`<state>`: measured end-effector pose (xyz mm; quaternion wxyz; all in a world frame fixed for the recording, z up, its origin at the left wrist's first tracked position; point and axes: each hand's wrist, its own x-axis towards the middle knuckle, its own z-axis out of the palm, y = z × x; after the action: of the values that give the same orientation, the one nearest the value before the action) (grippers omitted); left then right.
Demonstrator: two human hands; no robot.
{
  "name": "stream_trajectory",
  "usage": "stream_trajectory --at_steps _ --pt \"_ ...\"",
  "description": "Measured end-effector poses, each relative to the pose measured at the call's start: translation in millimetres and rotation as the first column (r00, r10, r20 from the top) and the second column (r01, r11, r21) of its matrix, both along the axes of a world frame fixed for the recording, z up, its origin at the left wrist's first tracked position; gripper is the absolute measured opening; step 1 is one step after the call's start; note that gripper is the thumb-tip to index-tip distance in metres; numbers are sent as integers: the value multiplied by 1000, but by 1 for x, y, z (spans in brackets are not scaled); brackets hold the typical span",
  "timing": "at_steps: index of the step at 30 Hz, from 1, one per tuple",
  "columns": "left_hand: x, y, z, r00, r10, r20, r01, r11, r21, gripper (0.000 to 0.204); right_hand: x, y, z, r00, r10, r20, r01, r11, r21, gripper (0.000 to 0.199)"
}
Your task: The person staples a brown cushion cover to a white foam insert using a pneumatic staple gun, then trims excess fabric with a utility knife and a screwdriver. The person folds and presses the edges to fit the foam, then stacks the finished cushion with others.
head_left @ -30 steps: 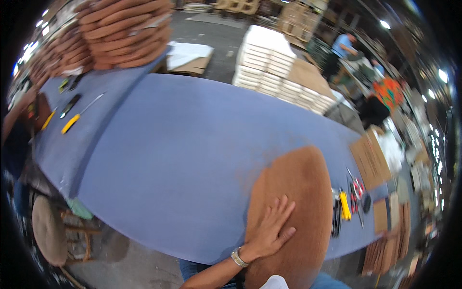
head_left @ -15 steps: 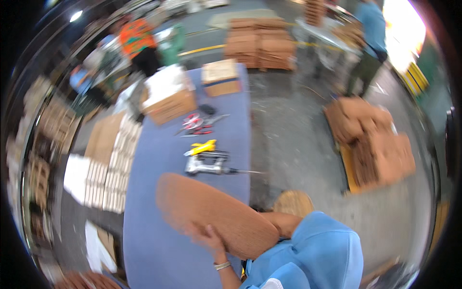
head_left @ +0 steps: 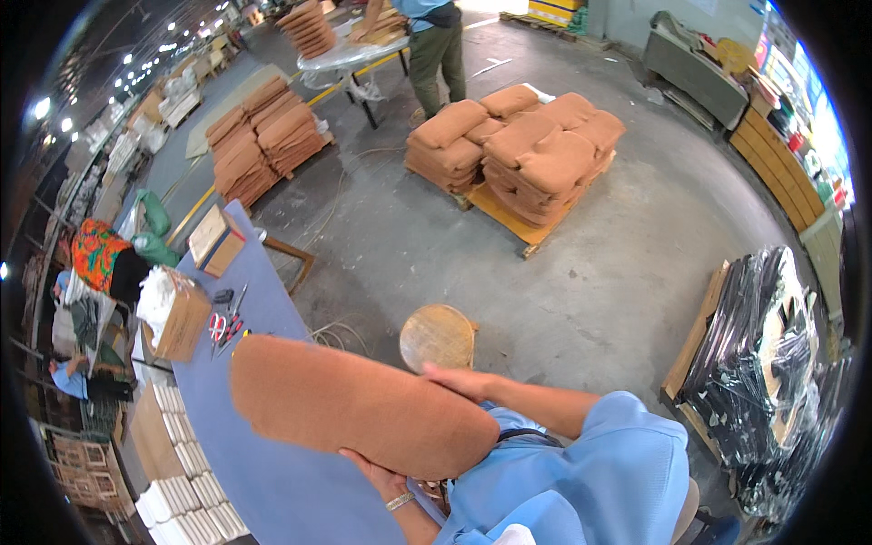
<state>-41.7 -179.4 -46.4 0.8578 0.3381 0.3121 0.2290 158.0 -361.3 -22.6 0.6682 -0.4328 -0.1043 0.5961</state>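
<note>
A long, rounded brown upholstered cushion [head_left: 354, 400] is held up in front of my body, partly over the blue-grey table. On its near edge, my left hand [head_left: 372, 470] supports it, the fingers partly hidden beneath. Against the far edge, close to the right end, rests my right hand [head_left: 457, 381], its fingers partly out of sight behind the cushion. Past the cushion's left end lie red-handled scissors [head_left: 217, 327] and other small hand tools on the tabletop.
The blue-grey table [head_left: 218, 427] carries an open carton [head_left: 182, 322] with white stuffing and a smaller box [head_left: 216, 241]. Beyond it stands a round wooden stool [head_left: 436, 336]. Stacked brown cushions [head_left: 554, 159] sit on a pallet; a co-worker [head_left: 438, 59] stands behind. Black wrapped goods [head_left: 754, 354] are at right.
My view has swung right, bringing the cushion stacks toward the middle. My right hand, hidden before, now shows on the cushion's far edge. The nail gun has gone from view.
</note>
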Motion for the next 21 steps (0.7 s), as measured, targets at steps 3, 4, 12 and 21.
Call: stream_trajectory --at_steps 3,4,12,21 --pt "37 -33 -9 988 -111 -104 125 982 141 90 11 -81 9 949 -187 256 168 981 94 89" --pt "52 -42 -26 980 -141 -142 160 977 140 88 15 -99 7 873 -156 462 188 982 -23 90" --pt "165 -184 -107 723 -605 -334 578 794 -188 60 40 -269 -83 875 -277 398 461 729 -506 80" --pt "326 -366 -122 435 -891 -128 745 436 -506 55 127 -469 -71 674 -689 266 711 508 -486 72"
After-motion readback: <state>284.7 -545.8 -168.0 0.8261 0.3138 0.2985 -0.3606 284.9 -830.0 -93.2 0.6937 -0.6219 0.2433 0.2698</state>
